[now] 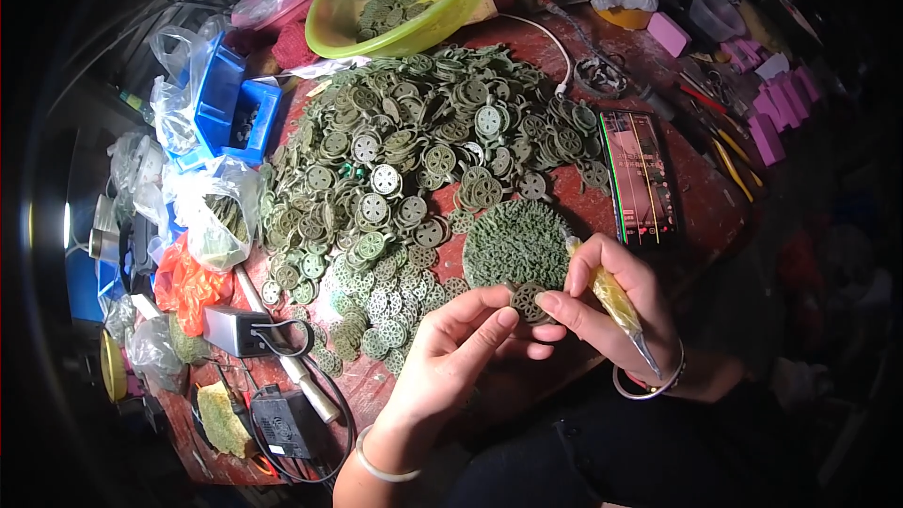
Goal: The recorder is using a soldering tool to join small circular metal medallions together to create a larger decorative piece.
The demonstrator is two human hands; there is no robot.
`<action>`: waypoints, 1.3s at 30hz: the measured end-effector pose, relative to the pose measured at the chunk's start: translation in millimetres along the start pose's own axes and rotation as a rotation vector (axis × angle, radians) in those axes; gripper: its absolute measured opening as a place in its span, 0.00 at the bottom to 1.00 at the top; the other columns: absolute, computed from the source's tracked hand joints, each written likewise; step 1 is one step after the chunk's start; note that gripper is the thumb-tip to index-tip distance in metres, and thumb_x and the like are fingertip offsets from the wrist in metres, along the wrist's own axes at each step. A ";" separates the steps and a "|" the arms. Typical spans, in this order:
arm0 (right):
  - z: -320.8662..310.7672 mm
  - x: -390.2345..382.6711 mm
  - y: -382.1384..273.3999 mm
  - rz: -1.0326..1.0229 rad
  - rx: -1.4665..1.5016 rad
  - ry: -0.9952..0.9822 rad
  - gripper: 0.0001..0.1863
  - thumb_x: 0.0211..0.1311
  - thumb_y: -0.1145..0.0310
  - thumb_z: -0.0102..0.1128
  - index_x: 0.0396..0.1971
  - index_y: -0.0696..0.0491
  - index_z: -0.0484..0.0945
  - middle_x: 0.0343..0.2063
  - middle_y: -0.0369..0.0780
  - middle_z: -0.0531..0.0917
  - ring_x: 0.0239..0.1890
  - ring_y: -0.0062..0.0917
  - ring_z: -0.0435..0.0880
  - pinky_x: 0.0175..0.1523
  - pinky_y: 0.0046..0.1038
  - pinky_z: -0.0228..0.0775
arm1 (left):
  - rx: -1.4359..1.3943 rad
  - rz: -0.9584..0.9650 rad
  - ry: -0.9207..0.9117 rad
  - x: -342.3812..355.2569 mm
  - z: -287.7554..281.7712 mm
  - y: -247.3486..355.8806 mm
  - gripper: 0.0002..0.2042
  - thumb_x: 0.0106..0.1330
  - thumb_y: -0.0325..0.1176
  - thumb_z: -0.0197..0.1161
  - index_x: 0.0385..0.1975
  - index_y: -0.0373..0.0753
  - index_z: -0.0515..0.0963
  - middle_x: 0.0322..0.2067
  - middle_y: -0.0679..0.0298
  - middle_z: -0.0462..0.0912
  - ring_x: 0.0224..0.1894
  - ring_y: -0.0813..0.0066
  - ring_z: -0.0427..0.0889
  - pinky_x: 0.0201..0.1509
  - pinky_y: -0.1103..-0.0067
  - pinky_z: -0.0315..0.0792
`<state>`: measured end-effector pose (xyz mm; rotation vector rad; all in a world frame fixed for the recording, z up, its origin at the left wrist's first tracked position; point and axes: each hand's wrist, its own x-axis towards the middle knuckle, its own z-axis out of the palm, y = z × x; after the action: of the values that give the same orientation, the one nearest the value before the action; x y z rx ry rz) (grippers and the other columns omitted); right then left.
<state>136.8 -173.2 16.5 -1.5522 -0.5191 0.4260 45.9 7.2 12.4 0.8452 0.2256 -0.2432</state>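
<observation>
A small dark green openwork disc (530, 303) is pinched between both hands. My left hand (442, 357) grips its left side with thumb and index finger, other fingers curled beneath. The thumb of my right hand (630, 315) presses on its right edge. Tucked in that same hand is a slim yellow-wrapped tool (613, 301), its grey pointed end toward my wrist. Just beyond the disc lies a round, shaggy green pad (515, 243). Farther off spreads a large heap of similar greenish discs (386, 146), with flatter, lighter openwork pieces (386, 301) at its near edge.
A phone (641, 179) with a lit screen lies right of the pad. At the back stands a yellow-green basin (461, 0) with more discs. Blue bins (221, 99), plastic bags and a black adapter (285, 421) line the left. Yellow-handled pliers (732, 165) and pink blocks (767, 136) lie right.
</observation>
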 end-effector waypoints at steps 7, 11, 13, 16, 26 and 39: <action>2.9 0.5 0.8 -0.094 -0.088 0.021 0.14 0.59 0.77 0.68 0.28 0.55 0.67 0.23 0.31 0.72 0.24 0.08 0.69 0.26 0.16 0.61 | 0.001 0.027 0.045 1.7 4.5 -0.1 0.07 0.74 0.27 0.54 0.47 0.34 0.73 0.41 0.52 0.83 0.44 0.62 0.86 0.48 0.73 0.82; 4.2 -1.2 -10.8 -0.122 -0.130 0.021 0.14 0.57 0.78 0.70 0.28 0.55 0.69 0.23 0.33 0.74 0.23 0.11 0.73 0.26 0.19 0.65 | 0.047 0.027 0.038 6.6 1.0 -1.6 0.06 0.73 0.27 0.56 0.44 0.33 0.73 0.41 0.52 0.83 0.42 0.61 0.86 0.45 0.73 0.82; -3.9 3.7 -1.0 -0.272 -0.243 0.086 0.13 0.56 0.78 0.70 0.29 0.55 0.70 0.22 0.34 0.74 0.22 0.13 0.73 0.26 0.20 0.65 | 0.037 0.014 0.045 9.4 0.3 -1.5 0.05 0.73 0.27 0.56 0.43 0.32 0.73 0.41 0.51 0.83 0.42 0.61 0.86 0.45 0.73 0.82; -22.5 19.5 8.8 -0.513 -0.559 0.337 0.14 0.54 0.79 0.71 0.33 0.56 0.72 0.22 0.37 0.75 0.22 0.19 0.74 0.28 0.23 0.67 | -0.001 0.073 0.164 3.4 -4.1 -1.4 0.04 0.72 0.27 0.55 0.37 0.33 0.75 0.39 0.45 0.84 0.37 0.62 0.87 0.39 0.74 0.83; -100.4 36.3 21.9 -0.579 -0.952 0.495 0.12 0.56 0.85 0.64 0.37 0.57 0.74 0.36 0.43 0.83 0.41 0.32 0.84 0.50 0.30 0.74 | 0.214 0.293 0.458 -31.3 2.3 28.7 0.06 0.71 0.26 0.56 0.37 0.29 0.75 0.35 0.47 0.84 0.28 0.72 0.83 0.30 0.82 0.78; -71.1 22.8 4.4 -0.569 -0.690 0.398 0.11 0.57 0.88 0.60 0.37 0.59 0.71 0.41 0.44 0.81 0.45 0.27 0.81 0.55 0.28 0.71 | 1.108 0.006 0.710 -123.5 -17.4 3.7 0.10 0.58 0.23 0.68 0.35 0.33 0.73 0.27 0.61 0.78 0.26 0.79 0.77 0.31 0.80 0.71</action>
<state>195.9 -219.0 16.7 -1.9735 -0.8056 -0.5490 -71.9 37.8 39.8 2.0255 0.7887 -0.0292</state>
